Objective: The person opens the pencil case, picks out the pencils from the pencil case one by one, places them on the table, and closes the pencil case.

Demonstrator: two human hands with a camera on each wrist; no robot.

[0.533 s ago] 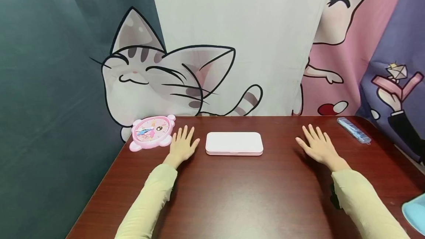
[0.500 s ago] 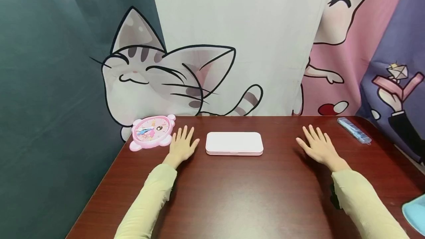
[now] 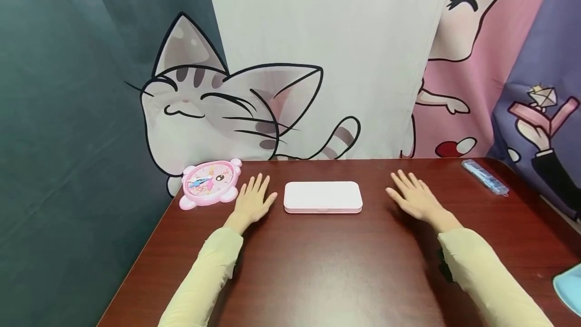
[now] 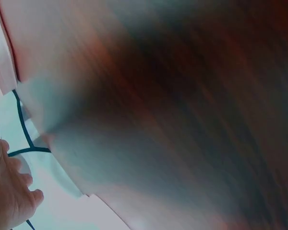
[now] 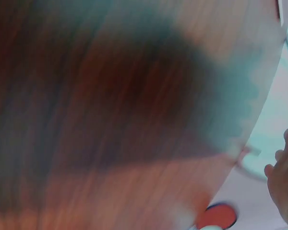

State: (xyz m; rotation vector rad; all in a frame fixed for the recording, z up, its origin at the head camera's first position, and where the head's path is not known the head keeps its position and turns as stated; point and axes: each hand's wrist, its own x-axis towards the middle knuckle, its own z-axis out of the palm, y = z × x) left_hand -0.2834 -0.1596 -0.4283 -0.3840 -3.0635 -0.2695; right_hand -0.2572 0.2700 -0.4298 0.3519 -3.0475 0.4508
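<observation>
A white flat case with a pale pink lower edge point(image 3: 323, 197) lies between the two hands near the back of the table. To its left, my left hand point(image 3: 251, 203) is spread palm down, apart from the case. Beside that hand is a pink animal-shaped toy clock point(image 3: 211, 184). On the case's other side, my right hand point(image 3: 417, 198) is held with straight fingers, holding nothing. The left hand point(image 4: 12, 187) shows at the edge of the left wrist view, and the right hand point(image 5: 285, 182) at the edge of the right wrist view, both over the tabletop.
The dark red-brown table point(image 3: 313, 266) ends at a printed cartoon curtain point(image 3: 372, 54). A slim clear-blue plastic box point(image 3: 485, 177) lies at the back right. A light blue item point(image 3: 569, 289) is cut off at the right edge.
My right hand has moved left, closer to the white case. The left hand and the objects are shifted very slightly in view; the left hand stays spread.
</observation>
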